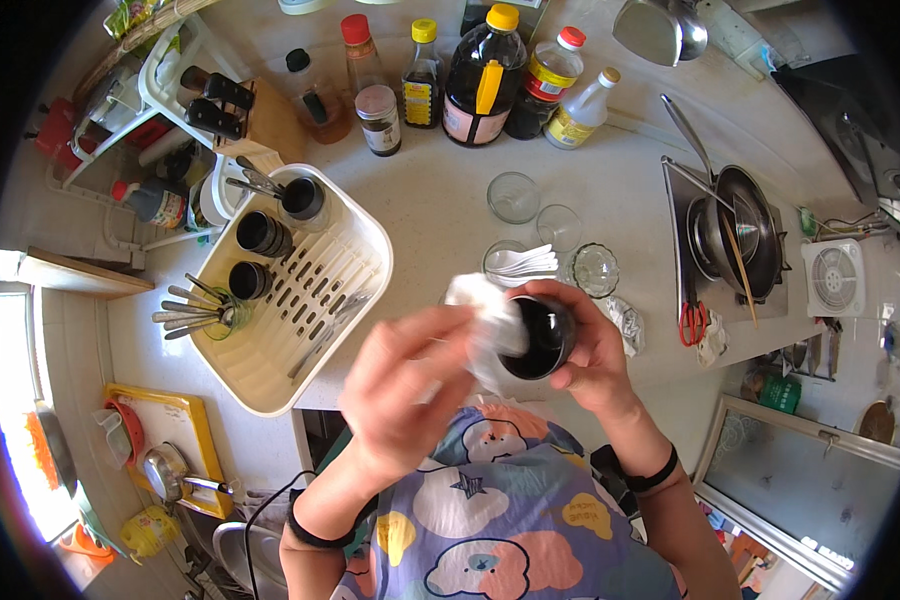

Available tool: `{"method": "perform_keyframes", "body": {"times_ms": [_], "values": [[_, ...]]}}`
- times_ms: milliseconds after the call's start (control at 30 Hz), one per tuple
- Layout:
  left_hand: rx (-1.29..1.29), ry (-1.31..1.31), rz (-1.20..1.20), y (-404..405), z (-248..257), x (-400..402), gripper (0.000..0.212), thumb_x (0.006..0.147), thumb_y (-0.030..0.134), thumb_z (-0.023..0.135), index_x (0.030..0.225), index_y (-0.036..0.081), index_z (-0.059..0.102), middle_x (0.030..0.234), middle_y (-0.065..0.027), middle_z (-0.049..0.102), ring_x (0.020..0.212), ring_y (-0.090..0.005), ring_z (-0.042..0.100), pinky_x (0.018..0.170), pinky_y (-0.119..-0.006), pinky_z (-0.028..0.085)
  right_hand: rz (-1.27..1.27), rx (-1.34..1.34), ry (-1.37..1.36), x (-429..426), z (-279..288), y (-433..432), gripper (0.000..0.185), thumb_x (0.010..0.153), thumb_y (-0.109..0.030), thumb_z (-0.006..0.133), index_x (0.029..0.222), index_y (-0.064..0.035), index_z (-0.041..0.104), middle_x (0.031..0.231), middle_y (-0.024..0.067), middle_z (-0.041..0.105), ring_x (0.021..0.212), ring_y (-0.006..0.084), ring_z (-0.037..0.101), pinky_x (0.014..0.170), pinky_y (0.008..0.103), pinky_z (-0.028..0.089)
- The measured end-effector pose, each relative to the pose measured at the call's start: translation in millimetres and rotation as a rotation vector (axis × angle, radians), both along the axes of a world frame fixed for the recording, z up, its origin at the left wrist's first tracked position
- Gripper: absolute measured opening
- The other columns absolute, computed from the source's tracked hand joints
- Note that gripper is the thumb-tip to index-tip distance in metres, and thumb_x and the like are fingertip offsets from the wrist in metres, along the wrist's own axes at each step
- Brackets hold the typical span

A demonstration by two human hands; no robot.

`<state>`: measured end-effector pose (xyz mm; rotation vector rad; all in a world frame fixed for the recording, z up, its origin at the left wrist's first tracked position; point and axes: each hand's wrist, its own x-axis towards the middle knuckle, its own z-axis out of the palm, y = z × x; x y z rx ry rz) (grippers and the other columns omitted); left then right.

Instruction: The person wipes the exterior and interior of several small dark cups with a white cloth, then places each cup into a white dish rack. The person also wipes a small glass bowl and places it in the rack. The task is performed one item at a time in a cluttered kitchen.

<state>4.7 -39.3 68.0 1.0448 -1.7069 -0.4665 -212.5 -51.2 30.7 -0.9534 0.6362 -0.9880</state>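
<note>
My right hand (596, 345) grips a black cup (538, 337), its opening tipped up towards the camera. Blurred by motion, my left hand (412, 382) holds a white cloth or tissue (484, 322) against the cup's left rim. Just beyond both hands, several white spoons (525, 262) lie across a glass bowl, with more clear glass bowls (512, 197) and a scalloped glass bowl (595, 270) around them. A cream dish rack (375, 247) to the left bears stacked black cups (262, 233) and a glass of metal cutlery (229, 319).
Sauce bottles (484, 82) and a wooden knife block (262, 127) line the wall. At the right, a wok (750, 232) sits on the stove beside red-handled scissors (692, 322). A crumpled wrapper (626, 326) lies near my right hand.
</note>
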Motion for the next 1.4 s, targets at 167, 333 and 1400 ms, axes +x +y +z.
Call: {"method": "perform_keyframes", "body": {"times_ms": [167,333,1400], "values": [[-0.204,-0.571,-0.268,-8,4,-8,0.062,0.068,0.016,0.068,0.125,-0.005,0.060,0.136,-0.0168,0.055,0.102,-0.0222,0.064,0.082,-0.031,0.057,-0.084,0.002,0.151,3,-5,6,0.078,0.074,-0.029,0.086,0.135,0.0017,0.048,0.130,0.0168,0.058,0.118,0.0240,0.059,0.099,0.0353,0.050],[-0.347,-0.616,-0.282,-9,10,-10,0.048,0.070,0.011,0.068,0.115,-0.005,0.066,0.121,-0.0160,0.064,0.086,-0.0189,0.068,0.070,-0.027,0.059,0.105,-0.184,0.369,-9,2,10,0.083,0.073,-0.009,0.086,0.142,-0.0008,0.041,0.129,0.0086,0.057,0.117,0.0169,0.056,0.098,0.0328,0.048],[0.304,-0.207,-0.133,-6,-20,-14,0.030,0.086,-0.001,0.063,0.115,0.000,0.053,0.087,-0.0164,0.066,0.070,-0.0308,0.068,0.054,-0.034,0.053,-0.093,-0.752,0.735,-1,26,1,0.069,0.067,-0.008,0.086,0.128,-0.0041,0.054,0.129,0.0125,0.059,0.112,0.0294,0.061,0.090,0.0354,0.053]]}}
